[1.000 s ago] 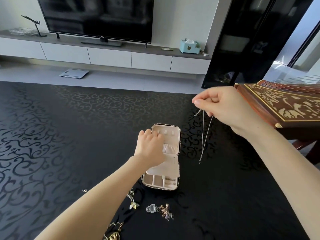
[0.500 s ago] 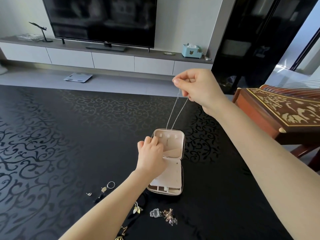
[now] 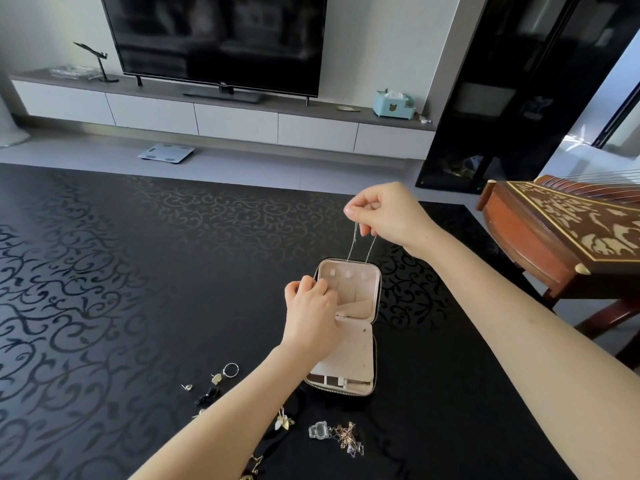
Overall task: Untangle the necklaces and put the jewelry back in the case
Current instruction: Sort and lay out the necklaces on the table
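While our right hand (image 3: 386,213) pinches the necklace (image 3: 352,242), it dangles straight above the case (image 3: 376,306). Our left hand (image 3: 311,317) grips the case.

I pinch a fine silvery metal chain (image 3: 353,242) above my case's (image 3: 375,344) matt beige lining, its zip metallic, on glossy black patterned table (image 3: 138,271).

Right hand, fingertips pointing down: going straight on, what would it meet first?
Likely the open lid of the jewelry case, where the necklace hangs from the right hand; depth is unclear, so possibly the table just beyond.
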The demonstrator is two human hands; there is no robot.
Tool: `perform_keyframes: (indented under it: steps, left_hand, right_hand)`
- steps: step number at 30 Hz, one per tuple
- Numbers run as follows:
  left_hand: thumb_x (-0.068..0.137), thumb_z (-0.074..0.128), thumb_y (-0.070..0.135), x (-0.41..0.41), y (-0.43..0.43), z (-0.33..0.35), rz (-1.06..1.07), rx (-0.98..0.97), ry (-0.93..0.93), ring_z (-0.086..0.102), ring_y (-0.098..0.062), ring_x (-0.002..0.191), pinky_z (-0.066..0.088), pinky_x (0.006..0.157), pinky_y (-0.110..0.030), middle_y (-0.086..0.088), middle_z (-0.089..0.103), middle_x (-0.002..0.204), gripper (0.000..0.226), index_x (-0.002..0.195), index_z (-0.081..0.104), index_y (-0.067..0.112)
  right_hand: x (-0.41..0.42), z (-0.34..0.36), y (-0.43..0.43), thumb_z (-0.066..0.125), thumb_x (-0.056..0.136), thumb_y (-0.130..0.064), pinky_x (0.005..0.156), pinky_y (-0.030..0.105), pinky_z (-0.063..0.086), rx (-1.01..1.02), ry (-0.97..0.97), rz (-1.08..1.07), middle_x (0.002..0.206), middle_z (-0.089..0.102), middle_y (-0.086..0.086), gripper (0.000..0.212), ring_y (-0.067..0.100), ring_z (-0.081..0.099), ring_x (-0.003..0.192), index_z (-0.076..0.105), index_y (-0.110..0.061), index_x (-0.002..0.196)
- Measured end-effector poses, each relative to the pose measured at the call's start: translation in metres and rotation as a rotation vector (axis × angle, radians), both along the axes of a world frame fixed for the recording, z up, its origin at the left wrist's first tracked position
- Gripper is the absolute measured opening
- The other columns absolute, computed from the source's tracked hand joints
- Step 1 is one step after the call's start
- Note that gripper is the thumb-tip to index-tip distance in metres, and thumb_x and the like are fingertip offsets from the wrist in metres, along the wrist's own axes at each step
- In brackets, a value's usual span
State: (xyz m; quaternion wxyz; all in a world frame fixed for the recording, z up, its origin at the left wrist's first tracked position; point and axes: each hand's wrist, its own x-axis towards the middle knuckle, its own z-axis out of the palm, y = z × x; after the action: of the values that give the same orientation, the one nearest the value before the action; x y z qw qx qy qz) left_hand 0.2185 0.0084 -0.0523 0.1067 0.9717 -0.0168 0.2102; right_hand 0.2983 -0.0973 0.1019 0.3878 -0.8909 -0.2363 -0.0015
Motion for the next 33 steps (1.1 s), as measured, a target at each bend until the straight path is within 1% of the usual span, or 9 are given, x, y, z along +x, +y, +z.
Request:
perform_keyframes:
  steps: [5,8,10,14,19,23,25,27,33]
  left_hand:
    - [0.041,0.064,0.011,0.001,0.002,-0.005,-0.012,0.046,-0.069,0.049,-0.021,0.064,0.023,0.071,-0.031,0.008,0.052,0.063,0.023,0.061,0.057,0.019]
    - [0.04,0.064,0.008,0.001,0.0,-0.004,-0.011,0.034,-0.087,0.046,-0.021,0.063,0.024,0.071,-0.033,0.007,0.049,0.063,0.029,0.065,0.053,0.018]
    - [0.039,0.066,0.008,0.0,0.0,-0.002,-0.011,0.028,-0.105,0.045,-0.02,0.061,0.034,0.07,-0.034,0.006,0.048,0.062,0.033,0.066,0.05,0.017]
    - [0.038,0.07,0.008,-0.001,-0.001,-0.001,-0.015,0.008,-0.122,0.046,-0.019,0.06,0.042,0.065,-0.036,0.008,0.048,0.062,0.045,0.08,0.055,0.018]
    - [0.042,0.069,0.007,-0.001,-0.001,-0.001,-0.009,0.016,-0.134,0.046,-0.019,0.061,0.042,0.068,-0.037,0.007,0.049,0.061,0.06,0.099,0.062,0.022]
    - [0.043,0.07,0.007,-0.002,-0.002,0.0,0.002,0.018,-0.152,0.047,-0.019,0.061,0.044,0.068,-0.037,0.008,0.049,0.061,0.059,0.1,0.065,0.018]
    - [0.042,0.068,0.007,-0.003,-0.003,0.0,0.016,0.016,-0.153,0.047,-0.018,0.06,0.044,0.067,-0.036,0.009,0.049,0.061,0.061,0.101,0.065,0.017]
    - [0.041,0.068,0.007,-0.003,-0.003,0.0,0.029,0.009,-0.152,0.046,-0.018,0.06,0.044,0.067,-0.035,0.01,0.049,0.06,0.062,0.103,0.064,0.016]
    - [0.043,0.068,0.006,-0.002,-0.004,-0.001,0.051,0.016,-0.131,0.046,-0.017,0.061,0.044,0.07,-0.035,0.01,0.049,0.06,0.061,0.103,0.065,0.017]
  right_hand:
    - [-0.007,-0.016,-0.007,0.061,0.088,-0.015,0.043,0.008,0.038,-0.123,0.084,0.086,0.068,0.069,0.003,0.011,0.008,0.056,0.055,0.07,-0.008,0.089]
    - [-0.01,-0.027,-0.009,0.062,0.088,-0.016,0.052,0.014,0.044,-0.224,0.074,0.133,0.073,0.072,0.001,0.008,0.008,0.062,0.061,0.069,-0.012,0.089]
    - [-0.01,-0.034,-0.008,0.062,0.088,-0.019,0.062,0.022,0.047,-0.292,0.03,0.138,0.072,0.072,-0.004,0.005,0.007,0.064,0.066,0.066,-0.017,0.086]
    - [-0.014,-0.05,-0.008,0.062,0.087,-0.027,0.075,0.028,0.043,-0.444,-0.17,0.082,0.07,0.069,-0.009,0.01,0.009,0.06,0.077,0.056,-0.025,0.079]
    - [-0.019,-0.072,-0.011,0.064,0.086,-0.03,0.06,0.025,0.034,-0.437,-0.521,0.032,0.071,0.057,-0.002,0.009,0.017,0.053,0.071,0.064,-0.021,0.082]
    - [-0.021,-0.079,-0.011,0.081,0.069,-0.02,0.05,0.021,0.029,-0.367,-0.747,0.031,0.057,0.04,-0.003,0.018,0.016,0.04,0.049,0.063,-0.016,0.066]
    - [-0.023,-0.08,-0.01,0.083,0.064,-0.015,0.047,0.022,0.031,-0.427,-0.897,0.051,0.049,0.036,-0.005,0.024,0.015,0.035,0.049,0.06,-0.014,0.059]
    - [-0.024,-0.085,-0.008,0.081,0.066,-0.013,0.049,0.025,0.031,-0.557,-1.025,0.045,0.045,0.044,-0.004,0.024,0.017,0.04,0.051,0.058,-0.014,0.059]
    - [-0.019,-0.098,-0.01,0.073,0.075,-0.016,0.052,0.03,0.03,-0.606,-1.082,-0.082,0.059,0.049,-0.001,0.023,0.02,0.045,0.058,0.058,-0.015,0.059]
